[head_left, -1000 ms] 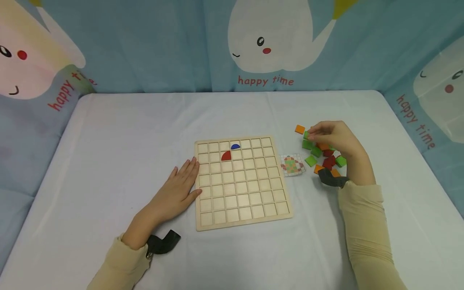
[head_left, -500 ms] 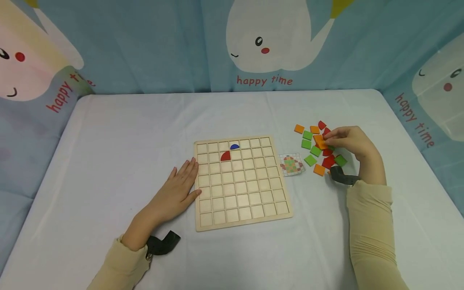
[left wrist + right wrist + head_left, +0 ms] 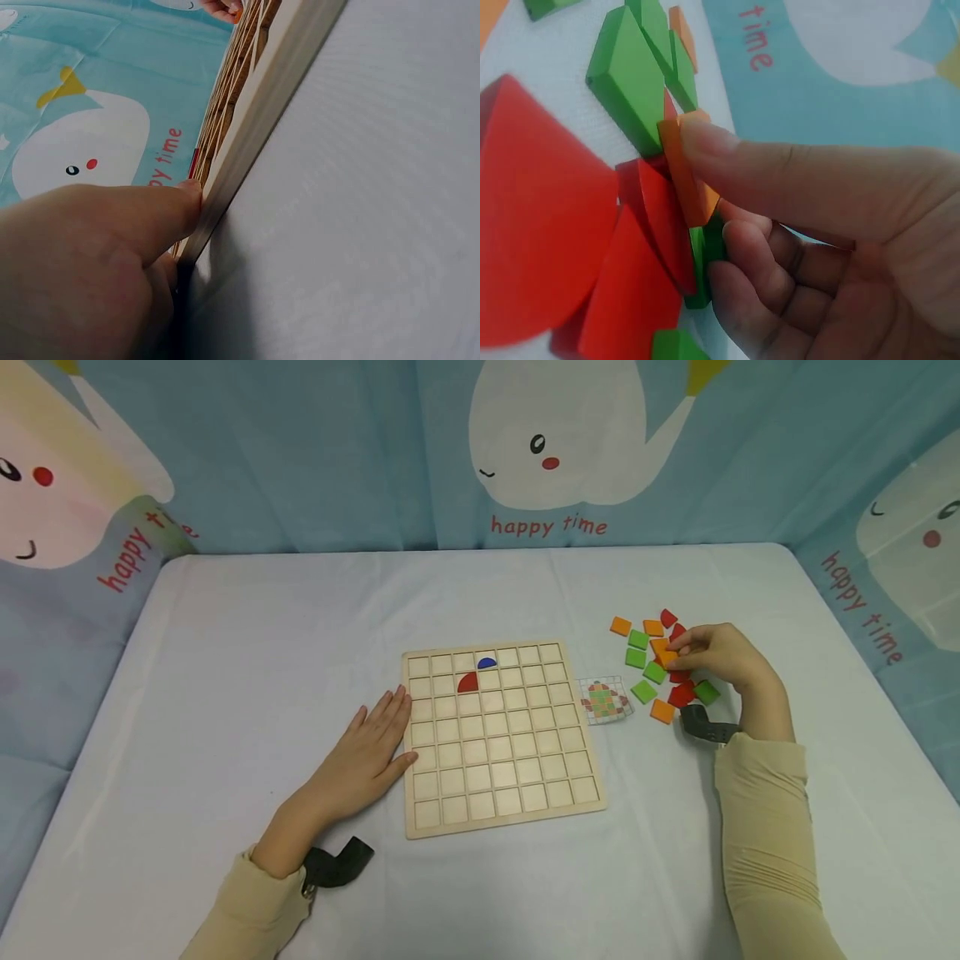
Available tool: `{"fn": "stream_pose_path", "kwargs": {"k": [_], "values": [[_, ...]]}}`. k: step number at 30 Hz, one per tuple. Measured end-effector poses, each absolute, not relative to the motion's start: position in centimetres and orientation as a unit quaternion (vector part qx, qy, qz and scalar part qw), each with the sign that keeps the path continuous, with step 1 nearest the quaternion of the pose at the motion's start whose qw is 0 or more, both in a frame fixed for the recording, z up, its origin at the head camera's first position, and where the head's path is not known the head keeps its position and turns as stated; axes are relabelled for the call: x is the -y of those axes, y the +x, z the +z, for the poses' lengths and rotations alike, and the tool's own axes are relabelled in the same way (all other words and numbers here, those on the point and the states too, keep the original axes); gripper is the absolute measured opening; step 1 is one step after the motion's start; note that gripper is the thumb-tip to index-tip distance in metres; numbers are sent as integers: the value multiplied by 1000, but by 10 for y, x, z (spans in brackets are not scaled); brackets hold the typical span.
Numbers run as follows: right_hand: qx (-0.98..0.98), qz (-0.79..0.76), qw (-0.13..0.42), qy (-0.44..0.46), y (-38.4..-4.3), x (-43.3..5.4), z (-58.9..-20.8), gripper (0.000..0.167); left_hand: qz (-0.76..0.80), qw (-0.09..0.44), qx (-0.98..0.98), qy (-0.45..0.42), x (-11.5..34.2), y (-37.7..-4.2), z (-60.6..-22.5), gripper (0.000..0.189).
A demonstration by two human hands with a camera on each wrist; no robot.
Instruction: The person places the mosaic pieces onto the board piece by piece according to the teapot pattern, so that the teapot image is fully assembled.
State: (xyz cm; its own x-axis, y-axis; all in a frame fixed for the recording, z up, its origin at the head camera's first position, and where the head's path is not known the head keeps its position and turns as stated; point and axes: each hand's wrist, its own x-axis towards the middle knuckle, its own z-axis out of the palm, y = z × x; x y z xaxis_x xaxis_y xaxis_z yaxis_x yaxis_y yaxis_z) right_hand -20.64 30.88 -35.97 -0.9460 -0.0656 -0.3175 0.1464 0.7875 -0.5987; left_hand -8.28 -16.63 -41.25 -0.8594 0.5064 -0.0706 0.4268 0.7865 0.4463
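My left hand (image 3: pixel 367 760) lies with straight fingers along the left edge of a wooden grid board (image 3: pixel 504 822), its fingertips and thumb touching the rim. A blue half-round tile (image 3: pixel 487 663) and a red quarter-round tile (image 3: pixel 468 682) sit in cells near the board's top. Over a loose pile of coloured tiles, my right hand (image 3: pixel 723 653) pinches an orange square tile (image 3: pixel 681 169), thumb on its near face. Red tiles (image 3: pixel 544 225) and green tiles (image 3: pixel 626 79) lie around it, partly hidden by the hand in the head view.
Between board and pile lies a small pattern card (image 3: pixel 603 700) with a printed grid picture. Single orange tiles (image 3: pixel 620 626) lie at the pile's outskirts. A white cloth covers the table (image 3: pixel 285 610), and a blue printed curtain (image 3: pixel 337 460) stands behind it.
My right hand has moved right and slightly down from a green tile at the pile's upper left to the orange tile. The left hand and board have stayed put.
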Motion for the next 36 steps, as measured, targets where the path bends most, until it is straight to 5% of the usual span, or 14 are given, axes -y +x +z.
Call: {"fn": "stream_pose_path", "kwargs": {"k": [22,36], "values": [[-937,-308,165,1,-204,-305,-355,30,210,95,-941,246,166,-83,-412,71],[-934,-338,104,-58,-198,-288,-343,23,205,96,-943,244,167,-84,-412,71]]}}
